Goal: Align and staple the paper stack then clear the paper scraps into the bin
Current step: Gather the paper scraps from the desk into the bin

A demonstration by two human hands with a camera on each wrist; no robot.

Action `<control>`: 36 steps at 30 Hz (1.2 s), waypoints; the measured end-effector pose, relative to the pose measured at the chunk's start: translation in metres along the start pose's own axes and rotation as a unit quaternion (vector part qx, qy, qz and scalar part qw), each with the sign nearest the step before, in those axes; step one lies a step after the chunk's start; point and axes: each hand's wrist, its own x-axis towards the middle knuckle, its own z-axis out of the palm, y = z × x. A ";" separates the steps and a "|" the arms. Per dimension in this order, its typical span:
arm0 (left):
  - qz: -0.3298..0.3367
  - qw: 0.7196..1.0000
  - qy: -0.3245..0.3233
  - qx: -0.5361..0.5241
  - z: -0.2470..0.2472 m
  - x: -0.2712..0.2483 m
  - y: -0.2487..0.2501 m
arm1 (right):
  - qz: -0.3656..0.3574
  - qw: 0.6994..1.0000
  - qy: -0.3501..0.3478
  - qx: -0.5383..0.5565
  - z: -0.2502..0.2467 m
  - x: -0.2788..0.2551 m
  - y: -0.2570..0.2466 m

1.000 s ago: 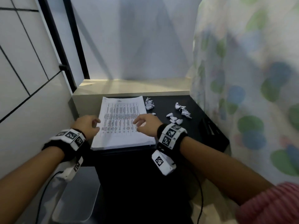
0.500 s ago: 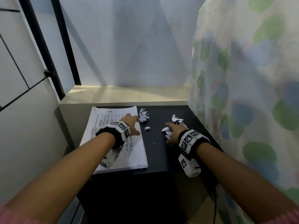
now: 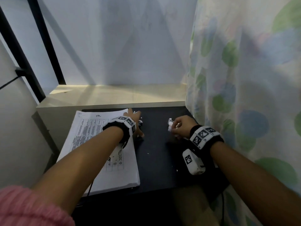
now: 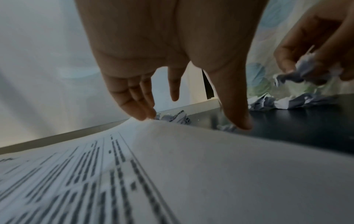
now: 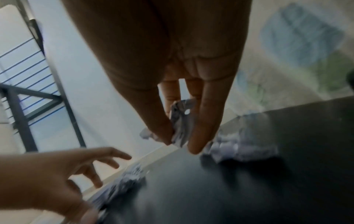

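Observation:
A printed paper stack (image 3: 104, 154) lies on the left half of the black table (image 3: 159, 160). My left hand (image 3: 136, 123) reaches over the stack's far right corner with fingers spread and straight, above small crumpled paper scraps (image 4: 176, 118). Its thumb (image 4: 241, 121) touches down beside one scrap. My right hand (image 3: 175, 126) pinches a bunch of crumpled scraps (image 5: 180, 125) just above the table. More scraps (image 5: 239, 150) lie under and behind it. No bin or stapler is in view.
A pale ledge (image 3: 114, 97) runs behind the table below a white wall. A dotted curtain (image 3: 244, 95) hangs close along the table's right edge. Tiny white crumbs (image 3: 148, 153) dot the dark top between my forearms.
My left hand left the stack's left edge and reached across to the scraps at its far right corner. My right hand moved right off the stack and closed on scraps.

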 end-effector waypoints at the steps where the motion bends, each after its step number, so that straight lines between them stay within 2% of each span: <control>1: 0.000 1.000 0.002 0.011 -0.001 0.004 0.001 | 0.003 1.000 0.025 0.011 -0.009 0.005 0.003; 5: 0.005 1.000 -0.007 0.024 -0.005 0.017 0.004 | 0.050 0.995 0.080 -0.023 -0.025 0.027 0.013; 12: 0.004 0.999 -0.042 -0.019 -0.002 0.038 0.000 | 0.118 0.978 0.006 -0.172 -0.017 0.050 0.011; 15: 0.030 0.998 -0.045 -0.023 -0.001 0.038 0.002 | 0.116 0.974 -0.028 -0.192 -0.008 0.054 0.006; 19: 0.051 0.996 -0.071 -0.015 -0.003 0.021 0.008 | 0.084 0.986 -0.057 -0.134 0.003 0.048 0.002; 21: 0.063 0.994 -0.084 0.010 0.001 0.010 0.010 | 0.069 0.980 -0.077 -0.169 0.007 0.046 -0.005; 23: 0.081 0.993 -0.084 0.031 0.006 -0.001 0.014 | 0.063 0.961 -0.102 -0.250 0.013 0.047 -0.012; 26: 0.114 0.990 -0.082 0.020 0.014 -0.020 0.024 | 0.060 0.942 -0.112 -0.311 0.021 0.046 -0.016; 30: 0.161 0.984 -0.080 0.008 0.021 -0.041 0.038 | 0.051 0.958 -0.065 -0.274 0.020 0.032 -0.021; 36: 0.178 0.980 -0.080 0.027 0.016 -0.058 0.045 | 0.052 0.977 -0.043 -0.201 0.014 0.011 -0.017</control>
